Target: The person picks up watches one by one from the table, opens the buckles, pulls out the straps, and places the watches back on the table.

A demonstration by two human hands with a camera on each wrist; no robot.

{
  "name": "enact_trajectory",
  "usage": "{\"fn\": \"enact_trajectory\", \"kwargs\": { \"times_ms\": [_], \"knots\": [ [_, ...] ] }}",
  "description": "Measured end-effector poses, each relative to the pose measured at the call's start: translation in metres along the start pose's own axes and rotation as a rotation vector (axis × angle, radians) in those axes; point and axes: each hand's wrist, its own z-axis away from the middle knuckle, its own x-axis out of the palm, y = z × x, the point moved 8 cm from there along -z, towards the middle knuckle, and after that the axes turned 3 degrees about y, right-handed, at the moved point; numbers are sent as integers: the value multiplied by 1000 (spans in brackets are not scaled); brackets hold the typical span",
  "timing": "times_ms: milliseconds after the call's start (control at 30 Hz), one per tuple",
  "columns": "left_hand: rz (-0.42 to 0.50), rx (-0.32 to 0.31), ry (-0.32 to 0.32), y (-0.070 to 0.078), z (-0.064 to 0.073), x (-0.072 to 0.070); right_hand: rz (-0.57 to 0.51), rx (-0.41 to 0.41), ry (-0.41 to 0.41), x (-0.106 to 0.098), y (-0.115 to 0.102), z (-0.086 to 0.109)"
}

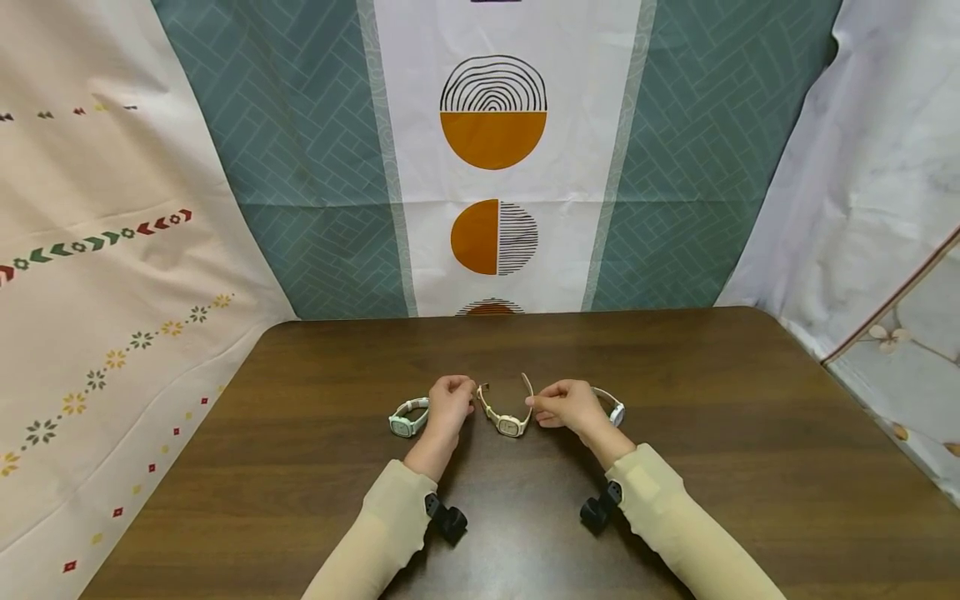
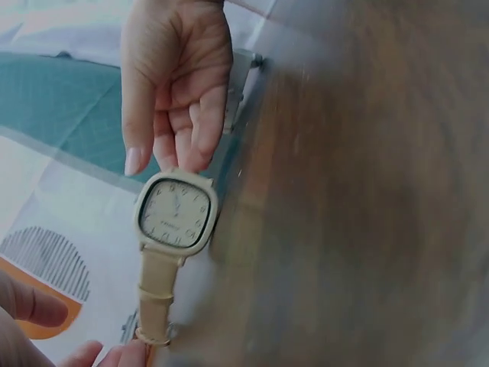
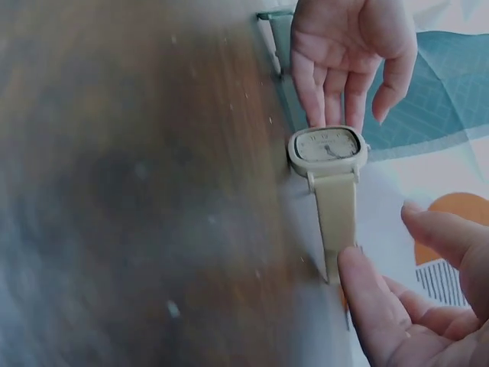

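A cream-yellow wristwatch (image 1: pixel 510 427) rests on the table between the two hands, its strap ends spread in a V. My left hand (image 1: pixel 450 404) is beside the buckle end; in the left wrist view its fingertips (image 2: pixel 122 355) appear by the buckle, with the thumb apart. My right hand (image 1: pixel 566 406) is at the other strap end, fingers extended; in the right wrist view a fingertip (image 3: pixel 353 264) meets the strap edge and the thumb stands away. Both wrist views show the squarish dial. Whether the left fingers touch the buckle, I cannot tell.
A mint-green watch (image 1: pixel 402 426) lies left of the left hand. Behind the right hand is a white watch (image 1: pixel 617 414), partly hidden. All are on a dark brown wooden table (image 1: pixel 300 500). Patterned cloths (image 1: pixel 300 167) hang behind and at both sides.
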Motion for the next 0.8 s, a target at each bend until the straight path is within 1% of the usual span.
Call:
{"fn": "enact_trajectory", "kwargs": {
  "times_ms": [167, 233, 333, 567, 667, 800],
  "knots": [
    [0, 12, -3, 7, 0, -3, 22, -81, -18, -7, -14, 1],
    [11, 16, -15, 9, 1, -3, 38, -113, -20, -11, -20, 1],
    [28, 27, -42, 13, 3, -2, 65, -132, -15, -18, -27, 2],
    [31, 33, -111, 23, 10, 4, 74, -149, 17, -34, -35, 1],
    [33, 35, -136, 27, 13, 7, 100, -144, 33, -42, -38, 3],
    [45, 30, -157, 31, 19, 11, 119, -139, 49, -50, -40, 4]
  ]
}}
